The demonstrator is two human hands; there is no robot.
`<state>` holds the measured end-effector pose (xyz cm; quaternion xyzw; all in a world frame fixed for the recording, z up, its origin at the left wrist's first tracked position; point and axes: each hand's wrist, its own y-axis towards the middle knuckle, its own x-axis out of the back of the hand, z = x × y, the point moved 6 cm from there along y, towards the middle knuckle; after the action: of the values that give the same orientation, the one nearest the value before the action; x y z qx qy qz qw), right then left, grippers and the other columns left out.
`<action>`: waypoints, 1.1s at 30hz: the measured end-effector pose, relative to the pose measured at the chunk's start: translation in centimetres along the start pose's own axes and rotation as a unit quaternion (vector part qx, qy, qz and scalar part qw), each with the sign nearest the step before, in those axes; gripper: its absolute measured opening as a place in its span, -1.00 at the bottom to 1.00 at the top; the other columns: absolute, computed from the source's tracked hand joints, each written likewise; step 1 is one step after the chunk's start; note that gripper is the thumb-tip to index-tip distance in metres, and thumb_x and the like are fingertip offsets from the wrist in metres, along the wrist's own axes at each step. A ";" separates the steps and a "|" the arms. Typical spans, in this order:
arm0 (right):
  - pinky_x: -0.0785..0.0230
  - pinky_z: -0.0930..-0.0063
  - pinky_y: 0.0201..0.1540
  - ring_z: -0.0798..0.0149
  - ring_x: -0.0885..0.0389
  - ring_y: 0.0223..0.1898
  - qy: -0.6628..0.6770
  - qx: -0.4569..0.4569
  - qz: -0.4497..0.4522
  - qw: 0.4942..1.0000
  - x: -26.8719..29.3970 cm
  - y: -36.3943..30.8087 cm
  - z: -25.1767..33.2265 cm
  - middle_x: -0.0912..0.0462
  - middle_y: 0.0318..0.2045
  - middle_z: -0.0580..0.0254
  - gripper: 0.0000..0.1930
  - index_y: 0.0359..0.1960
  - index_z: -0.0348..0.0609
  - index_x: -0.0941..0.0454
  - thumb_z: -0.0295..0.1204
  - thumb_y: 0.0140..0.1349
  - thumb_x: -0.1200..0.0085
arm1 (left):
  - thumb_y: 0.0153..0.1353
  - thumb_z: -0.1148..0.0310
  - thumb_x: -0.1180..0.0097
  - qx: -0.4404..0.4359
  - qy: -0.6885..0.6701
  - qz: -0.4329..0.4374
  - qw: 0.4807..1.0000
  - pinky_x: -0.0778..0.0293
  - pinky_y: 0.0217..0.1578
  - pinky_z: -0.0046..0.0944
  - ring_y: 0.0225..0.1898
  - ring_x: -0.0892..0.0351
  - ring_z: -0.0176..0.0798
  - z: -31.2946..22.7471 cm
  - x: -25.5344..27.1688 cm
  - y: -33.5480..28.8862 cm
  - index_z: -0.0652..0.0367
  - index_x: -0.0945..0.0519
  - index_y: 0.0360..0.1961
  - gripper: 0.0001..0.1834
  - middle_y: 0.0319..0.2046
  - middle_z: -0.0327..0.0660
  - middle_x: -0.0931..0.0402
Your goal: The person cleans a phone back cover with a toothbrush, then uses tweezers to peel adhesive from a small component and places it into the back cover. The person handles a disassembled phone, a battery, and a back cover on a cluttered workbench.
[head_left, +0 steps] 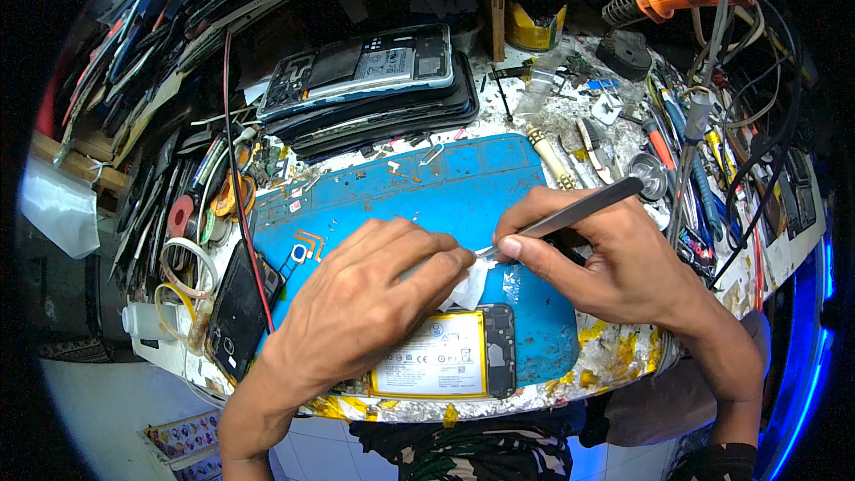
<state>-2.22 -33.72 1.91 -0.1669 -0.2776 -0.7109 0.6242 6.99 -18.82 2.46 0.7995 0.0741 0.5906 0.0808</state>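
At centre, my right hand (614, 254) pinches tweezers (579, 207) beside my curled left hand (374, 281), whose grip I cannot tell; the phone (503, 352) lies opened, lower centre, battery (436, 356) exposed, work seemingly unfinished.

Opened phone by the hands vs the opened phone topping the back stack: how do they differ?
Battery: the near phone shows a white battery edged in yellow; the stack-top phone shows a grey battery.
Place: the near phone lies on the blue mat; the stack-top phone rests on other devices behind it.
Visibility: the left hand partly hides the near phone; no hand covers the stack-top phone.
Shared: both have exposed batteries.
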 end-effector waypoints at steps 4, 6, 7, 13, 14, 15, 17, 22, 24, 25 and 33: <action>-0.51 0.44 -0.18 0.29 -0.71 -0.28 0.009 -0.023 0.014 1.000 -0.2 0.0 -0.4 -0.73 -0.31 0.12 -0.88 -0.21 -0.33 -0.66 -0.51 0.36 -0.13 | 0.12 0.44 -0.24 0.001 0.002 0.003 1.000 -0.50 -0.07 -0.16 -0.12 -0.61 -0.14 0.0 -0.1 0.0 0.21 -0.65 -0.05 -0.67 -0.14 -0.18 -0.63; -0.51 0.44 -0.18 0.29 -0.71 -0.27 0.005 -0.015 0.001 1.000 0.0 -0.1 -0.3 -0.73 -0.33 0.12 -0.88 -0.21 -0.33 -0.66 -0.52 0.36 -0.13 | 0.09 0.46 -0.23 -0.001 -0.001 0.003 1.000 -0.50 -0.06 -0.16 -0.11 -0.61 -0.13 0.0 0.0 0.0 0.20 -0.65 -0.05 -0.66 -0.14 -0.18 -0.63; -0.51 0.45 -0.20 0.30 -0.71 -0.29 0.014 -0.010 -0.004 1.000 0.1 0.0 -0.4 -0.73 -0.33 0.12 -0.88 -0.21 -0.33 -0.66 -0.52 0.36 -0.13 | 0.07 0.48 -0.23 -0.003 -0.003 0.001 1.000 -0.50 -0.06 -0.16 -0.11 -0.61 -0.13 0.0 0.2 0.0 0.20 -0.65 -0.06 -0.65 -0.14 -0.17 -0.63; -0.49 0.47 -0.30 0.40 -0.66 -0.41 0.012 0.028 -0.086 0.996 1.1 -0.2 -0.3 -0.72 -0.39 0.09 -0.88 -0.25 -0.36 -0.65 -0.55 0.32 -0.10 | -0.02 0.65 -0.24 0.056 0.005 -0.047 0.997 -0.60 -0.21 -0.15 -0.25 -0.68 -0.09 0.7 2.3 -0.1 0.18 -0.70 -0.22 -0.71 -0.26 -0.17 -0.68; -0.48 0.47 -0.32 0.42 -0.65 -0.43 0.017 0.026 -0.087 0.996 1.2 -0.1 -0.3 -0.72 -0.41 0.10 -0.88 -0.26 -0.36 -0.65 -0.55 0.31 -0.09 | -0.03 0.66 -0.24 0.058 0.008 -0.057 0.997 -0.60 -0.21 -0.15 -0.25 -0.68 -0.09 0.8 2.5 -0.1 0.18 -0.70 -0.22 -0.70 -0.26 -0.17 -0.68; -0.47 0.48 -0.34 0.43 -0.63 -0.45 0.023 0.024 -0.089 0.995 1.3 -0.1 -0.3 -0.71 -0.43 0.10 -0.88 -0.28 -0.37 -0.64 -0.56 0.30 -0.08 | -0.05 0.68 -0.23 0.060 0.011 -0.067 0.996 -0.60 -0.22 -0.16 -0.25 -0.68 -0.09 0.9 2.7 -0.1 0.18 -0.70 -0.23 -0.69 -0.26 -0.17 -0.68; -0.46 0.47 -0.36 0.43 -0.63 -0.47 -0.002 0.017 -0.074 0.997 1.3 0.0 -0.2 -0.70 -0.47 0.14 -0.88 -0.32 -0.36 -0.63 -0.55 0.29 -0.07 | -0.08 0.71 -0.22 0.055 0.015 -0.065 0.996 -0.60 -0.22 -0.16 -0.25 -0.68 -0.09 0.8 2.6 -0.1 0.18 -0.70 -0.23 -0.66 -0.26 -0.17 -0.68; -0.43 0.46 -0.41 0.41 -0.63 -0.49 -0.038 -0.016 -0.037 0.998 0.9 0.1 -0.3 -0.67 -0.52 0.18 -0.87 -0.37 -0.36 -0.62 -0.53 0.28 -0.09 | -0.08 0.70 -0.22 0.042 0.018 -0.056 0.997 -0.59 -0.23 -0.17 -0.25 -0.67 -0.09 0.6 2.0 -0.1 0.16 -0.70 -0.22 -0.65 -0.27 -0.18 -0.68; -0.42 0.46 -0.43 0.40 -0.63 -0.50 -0.031 0.012 -0.052 0.998 0.9 0.2 -0.1 -0.67 -0.52 0.16 -0.87 -0.36 -0.37 -0.62 -0.53 0.28 -0.10 | -0.09 0.70 -0.23 0.040 0.009 -0.056 0.998 -0.59 -0.23 -0.18 -0.24 -0.67 -0.10 0.6 2.0 -0.1 0.15 -0.70 -0.22 -0.64 -0.26 -0.19 -0.69; -0.43 0.46 -0.42 0.40 -0.63 -0.49 -0.027 0.009 -0.051 0.998 0.9 0.2 -0.2 -0.67 -0.52 0.16 -0.87 -0.35 -0.37 -0.63 -0.53 0.28 -0.10 | -0.10 0.70 -0.23 0.040 0.000 -0.056 0.998 -0.59 -0.23 -0.18 -0.24 -0.67 -0.10 0.6 2.0 -0.1 0.15 -0.70 -0.22 -0.64 -0.26 -0.19 -0.69; -0.49 0.50 -0.32 0.39 -0.68 -0.38 0.006 0.027 -0.080 0.996 1.0 -0.1 -0.3 -0.70 -0.42 0.15 -0.88 -0.28 -0.36 -0.65 -0.52 0.31 -0.15 | 0.05 0.61 -0.28 0.033 -0.073 -0.044 0.996 -0.53 -0.12 -0.12 -0.19 -0.64 -0.06 0.3 1.1 0.3 0.23 -0.67 -0.13 -0.69 -0.23 -0.14 -0.64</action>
<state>-2.44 -34.67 2.25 -0.1233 -0.3058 -0.7517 0.5711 7.66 -18.93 3.48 0.8389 0.1226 0.5234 0.0856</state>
